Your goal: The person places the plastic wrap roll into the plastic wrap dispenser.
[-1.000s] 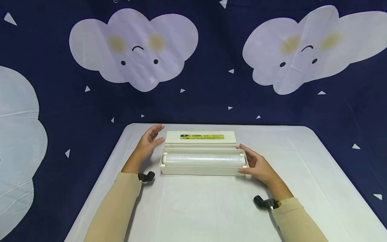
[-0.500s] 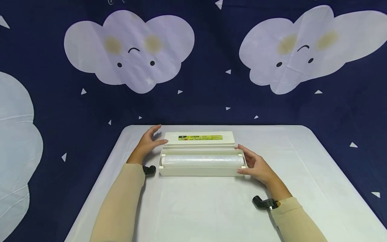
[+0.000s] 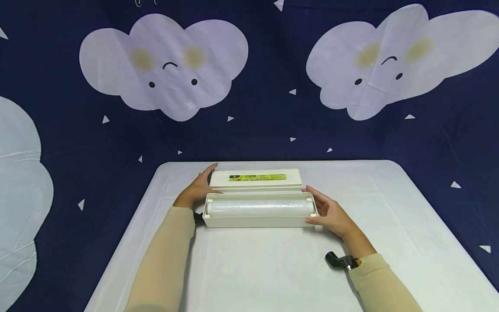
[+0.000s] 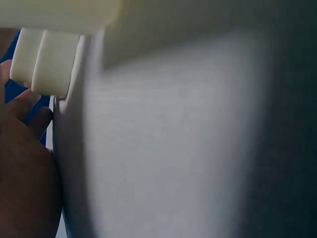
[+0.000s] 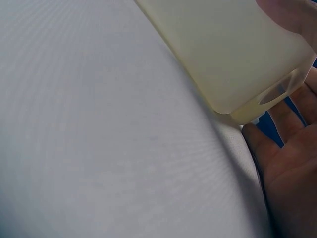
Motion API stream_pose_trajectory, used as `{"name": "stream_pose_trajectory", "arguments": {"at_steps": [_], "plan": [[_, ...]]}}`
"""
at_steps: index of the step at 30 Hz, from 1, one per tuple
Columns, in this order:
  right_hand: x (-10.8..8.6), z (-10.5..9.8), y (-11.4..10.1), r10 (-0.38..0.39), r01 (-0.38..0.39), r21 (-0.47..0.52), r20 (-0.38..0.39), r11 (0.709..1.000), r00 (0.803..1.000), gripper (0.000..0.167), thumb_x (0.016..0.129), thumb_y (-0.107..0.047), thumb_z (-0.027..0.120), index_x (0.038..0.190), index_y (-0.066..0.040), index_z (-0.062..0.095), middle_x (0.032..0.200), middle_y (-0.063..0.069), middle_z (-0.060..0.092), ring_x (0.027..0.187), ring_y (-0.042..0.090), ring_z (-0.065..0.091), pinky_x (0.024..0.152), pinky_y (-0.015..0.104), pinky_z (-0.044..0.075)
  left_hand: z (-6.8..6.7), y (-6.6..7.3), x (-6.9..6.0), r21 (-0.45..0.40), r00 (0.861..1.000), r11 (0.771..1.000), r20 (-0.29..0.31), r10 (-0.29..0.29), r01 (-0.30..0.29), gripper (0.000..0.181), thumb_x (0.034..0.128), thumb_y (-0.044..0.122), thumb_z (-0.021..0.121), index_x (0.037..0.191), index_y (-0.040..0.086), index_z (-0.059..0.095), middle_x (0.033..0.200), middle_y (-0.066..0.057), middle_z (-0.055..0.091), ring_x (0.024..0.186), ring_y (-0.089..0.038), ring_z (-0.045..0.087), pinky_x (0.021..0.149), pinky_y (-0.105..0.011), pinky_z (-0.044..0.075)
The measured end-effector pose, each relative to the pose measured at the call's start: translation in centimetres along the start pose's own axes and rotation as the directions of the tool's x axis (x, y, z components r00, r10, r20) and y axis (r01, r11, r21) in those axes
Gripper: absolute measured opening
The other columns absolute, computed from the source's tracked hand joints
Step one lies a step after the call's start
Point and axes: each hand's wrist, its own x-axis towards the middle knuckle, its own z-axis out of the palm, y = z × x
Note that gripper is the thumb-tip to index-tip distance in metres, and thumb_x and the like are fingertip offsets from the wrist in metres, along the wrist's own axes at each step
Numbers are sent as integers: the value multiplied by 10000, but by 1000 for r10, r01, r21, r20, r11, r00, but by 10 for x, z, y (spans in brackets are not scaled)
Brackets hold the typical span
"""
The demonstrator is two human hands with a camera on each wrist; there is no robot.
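Note:
A long cream-white plastic box lies on the table with a roll of cling film inside it. Directly behind it is its lid, which bears a yellow-green label. My left hand is round the lid's left end, thumb in front and fingers at the back. In the left wrist view the fingers show beside the lid's end. My right hand holds the box's right end between thumb and fingers. The right wrist view shows the box close up, with a slot in its end.
A white cloth covers the table. Behind it hangs a dark blue curtain printed with clouds and small triangles. Each wrist carries a black camera mount, the right one in plain sight.
My left hand has moved right and closed in from beside the lid onto its left end. The right hand keeps its hold on the box. The head view has shifted slightly.

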Motion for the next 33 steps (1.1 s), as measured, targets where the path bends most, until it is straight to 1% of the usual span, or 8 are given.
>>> {"name": "stream_pose_trajectory", "arguments": {"at_steps": [5,8,16,19,24,27,29,33], "plan": [[0,0,1,-8,8,2,1,1000,1000,1112,751,46,928,1655,-36,286,1650,154,371,1523,352,302,1083,242,405,1,1,-1,10,1000,1000,29,-5,5,1243,723,167,973,1696,258,205,1724,-162,177,1538,-484,-126,1176,-698,-23],[0,1,1,-4,4,10,3,1000,1000,1113,748,52,927,1656,-45,291,1649,151,372,1520,347,309,1081,247,409,2,1,-1,1,999,1000,37,-15,15,1249,718,195,982,1697,277,210,1719,-154,205,1545,-463,-125,1178,-693,-22],[-1,1,1,-14,13,29,3,999,1000,1108,744,62,924,1656,-64,307,1650,161,368,1516,340,319,1087,263,413,5,-4,3,-55,998,997,-14,61,-62,1170,724,162,1000,1671,195,314,1666,-93,365,1548,-287,250,1243,-494,131],[-2,1,0,-9,9,27,0,1000,1000,1105,746,62,921,1657,-69,309,1653,154,364,1518,342,313,1085,256,412,5,-5,3,-86,996,993,-33,78,-80,1146,700,133,1009,1648,177,367,1658,-82,379,1539,-271,275,1238,-468,175],[-2,1,0,-3,3,7,-2,1000,1000,1094,756,61,915,1659,-84,313,1657,158,355,1520,356,305,1081,243,407,7,-4,0,-163,995,983,-73,70,-81,1076,663,109,1021,1588,126,472,1624,-70,436,1526,-273,303,1234,-463,189],[-2,0,0,-4,4,-1,-3,1000,1000,1097,758,51,919,1659,-77,308,1660,156,351,1520,358,304,1076,238,409,8,-3,-2,-273,994,958,-89,66,-88,1032,651,36,1010,1552,74,508,1590,-86,481,1487,-275,378,1215,-441,252],[-2,0,0,-7,7,5,-4,1000,1000,1104,751,50,924,1657,-60,302,1658,158,354,1518,366,307,1074,243,415,8,-3,-3,-366,993,926,-98,65,-96,1001,645,-34,993,1527,44,527,1560,-101,511,1439,-278,445,1181,-420,329],[-1,1,-1,-12,12,19,-2,1000,1000,1118,740,56,929,1653,-36,292,1652,158,364,1520,366,303,1079,249,415,9,-3,-4,-474,990,873,-128,59,-113,932,629,-121,967,1465,9,576,1507,-118,551,1349,-290,532,1080,-363,457]]}}
